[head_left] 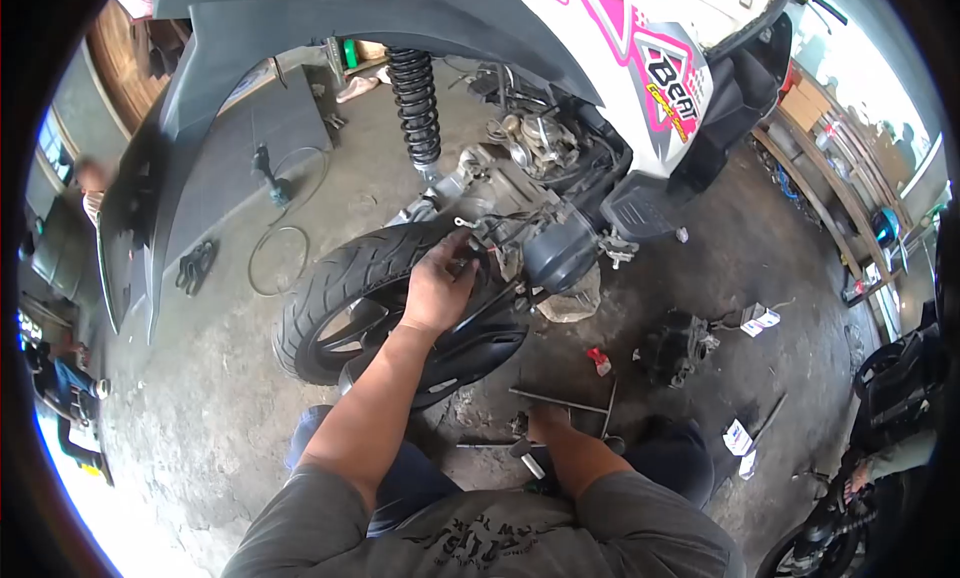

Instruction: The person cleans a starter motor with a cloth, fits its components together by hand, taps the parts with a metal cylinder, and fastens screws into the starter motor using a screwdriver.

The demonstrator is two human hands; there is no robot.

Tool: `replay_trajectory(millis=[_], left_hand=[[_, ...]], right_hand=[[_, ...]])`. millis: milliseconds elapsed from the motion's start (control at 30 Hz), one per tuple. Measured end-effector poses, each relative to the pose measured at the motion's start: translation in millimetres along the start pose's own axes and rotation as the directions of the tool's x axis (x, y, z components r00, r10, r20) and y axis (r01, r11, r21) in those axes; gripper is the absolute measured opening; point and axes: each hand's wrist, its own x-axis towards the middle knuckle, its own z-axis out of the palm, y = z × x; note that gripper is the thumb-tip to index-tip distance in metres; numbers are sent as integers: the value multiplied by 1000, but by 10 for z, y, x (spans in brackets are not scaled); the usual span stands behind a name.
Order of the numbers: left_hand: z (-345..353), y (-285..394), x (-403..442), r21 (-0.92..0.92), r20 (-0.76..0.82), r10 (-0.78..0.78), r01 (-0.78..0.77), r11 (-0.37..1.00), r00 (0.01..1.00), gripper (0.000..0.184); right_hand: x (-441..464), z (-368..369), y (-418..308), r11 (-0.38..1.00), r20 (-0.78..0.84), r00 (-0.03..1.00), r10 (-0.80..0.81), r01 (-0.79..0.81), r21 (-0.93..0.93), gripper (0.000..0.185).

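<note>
My left hand (440, 283) reaches to the engine beside the scooter's rear wheel (310, 313). Its fingers are curled together near a metal fitting and cables; whatever they grip is hidden. Just right of it is a dark rounded engine cover (562, 253). A black shock absorber spring (413, 103) rises above the wheel. Low between my knees, my right hand (543, 421) is down among tools on the floor, its fingers dark and hard to make out. A T-shaped wrench (560, 399) lies by it, and another long metal tool (490, 445) lies nearer me.
White-and-pink scooter bodywork (640, 68) overhangs the top. On the floor are a red scrap (598, 360), a dark engine part (680, 348), small white-and-blue packets (738, 438) and a corded power tool (268, 173). A wooden bench (830, 178) stands right; people are at far left.
</note>
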Motion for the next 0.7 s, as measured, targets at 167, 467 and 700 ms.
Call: replay_trajectory(millis=[167, 467, 700], left_hand=[[-1, -23, 132, -2, 47, 78, -78, 997, 996, 34], [-63, -3, 156, 9, 292, -204, 211, 977, 934, 22], [54, -27, 81, -548, 640, -446, 779, 305, 626, 21]], right_hand=[[175, 68, 44, 1000, 20, 1000, -3, 4, -26, 34], [268, 136, -17, 997, 53, 998, 34, -37, 63, 29], [-50, -925, -71, 966, 281, 936, -213, 157, 207, 29]])
